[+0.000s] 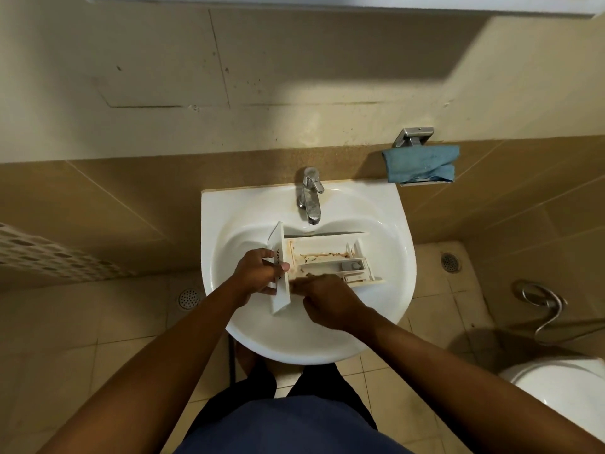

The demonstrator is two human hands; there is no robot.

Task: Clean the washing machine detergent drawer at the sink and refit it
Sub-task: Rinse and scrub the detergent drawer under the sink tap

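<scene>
A white detergent drawer [327, 257] lies across the bowl of the white sink [389, 224], its front panel to the left. Brown residue streaks its compartments. My left hand [258, 273] grips the front panel, thumb on the panel's inner side. My right hand [330, 301] rests at the drawer's near edge, its fingers pointing left and blurred; whether it holds anything is hidden. The chrome tap [311, 198] stands behind the drawer, with no water visibly running.
A blue cloth [422, 163] lies on a metal wall holder right of the tap. A toilet [563, 388] stands at lower right with a spray hose [543, 306] above it. Floor drains sit left and right of the sink.
</scene>
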